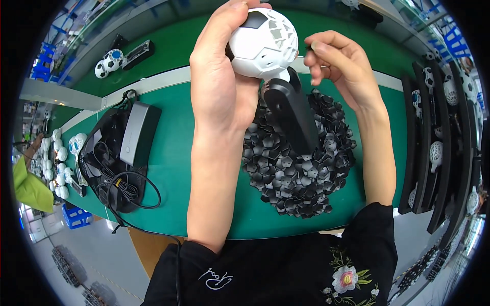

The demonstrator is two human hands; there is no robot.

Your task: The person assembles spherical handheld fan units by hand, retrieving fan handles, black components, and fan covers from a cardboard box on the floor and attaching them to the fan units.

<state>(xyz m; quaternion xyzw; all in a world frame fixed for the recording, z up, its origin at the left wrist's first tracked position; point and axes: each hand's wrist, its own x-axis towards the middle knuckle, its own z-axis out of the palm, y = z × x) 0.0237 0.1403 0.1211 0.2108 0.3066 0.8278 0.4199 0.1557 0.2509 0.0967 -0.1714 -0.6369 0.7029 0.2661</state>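
My left hand (217,76) is wrapped round a football-shaped device (263,56), high over the table. Its head is a white ball with dark pentagon patches and a slotted grille on the right side. A black handle (291,115) hangs from the ball, tilted down to the right. Just right of the ball, my right hand (342,64) is closed in a pinch, apart from it. A small black piece (309,48) shows at its fingertips, mostly hidden. Below the handle lies a heap of black pentagon pieces (293,176), spread on the green table (173,188).
Left on the table are a grey-black box (140,133), a black bag and a coiled cable (125,188). Black racks (421,153) with football-shaped devices stand at the right. More white balls (58,153) and another person's green sleeve (33,186) are at far left.
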